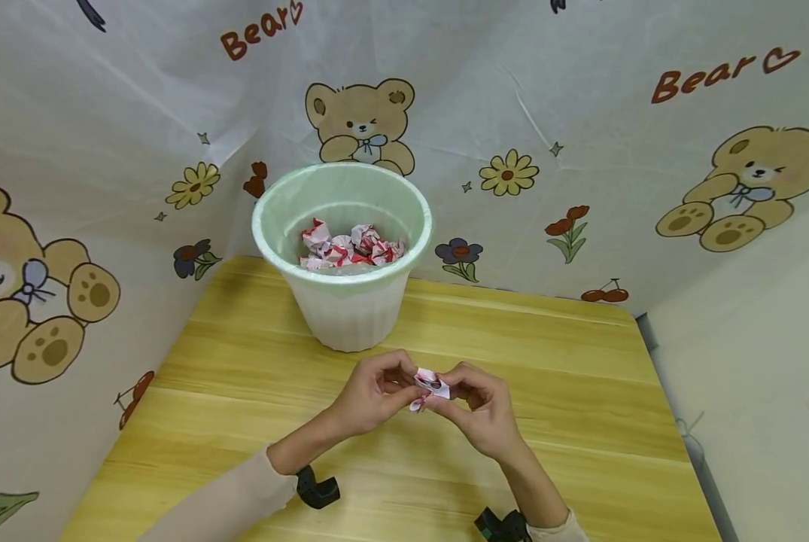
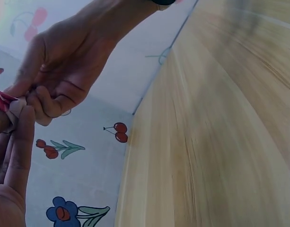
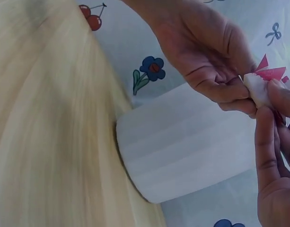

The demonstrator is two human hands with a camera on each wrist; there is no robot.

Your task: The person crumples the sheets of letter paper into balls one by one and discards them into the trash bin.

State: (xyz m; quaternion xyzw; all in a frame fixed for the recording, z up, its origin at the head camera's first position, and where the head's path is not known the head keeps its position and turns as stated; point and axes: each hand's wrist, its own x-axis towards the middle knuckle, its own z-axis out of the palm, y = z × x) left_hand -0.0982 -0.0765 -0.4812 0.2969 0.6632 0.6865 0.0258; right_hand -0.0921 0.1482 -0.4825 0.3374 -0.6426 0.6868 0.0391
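Note:
Both hands meet over the wooden table, in front of the tub. Between them is a small folded piece of white paper [image 1: 434, 382] with red markings. My left hand [image 1: 369, 397] pinches its left side between thumb and fingers. The right hand [image 1: 482, 410] pinches the other side, thumb below and index finger above. In the right wrist view the paper [image 3: 259, 91] shows a white folded face and pointed red corners. From the left wrist, much of the paper [image 2: 15, 108] is hidden behind fingers.
A pale green plastic tub [image 1: 350, 316] stands at the back left of the table [image 1: 546, 354], holding several crumpled red-and-white paper balls [image 1: 339, 251]. A bear-printed cloth [image 1: 485, 90] hangs behind the table. Black wrist mounts [image 1: 317, 489] sit at both sleeves.

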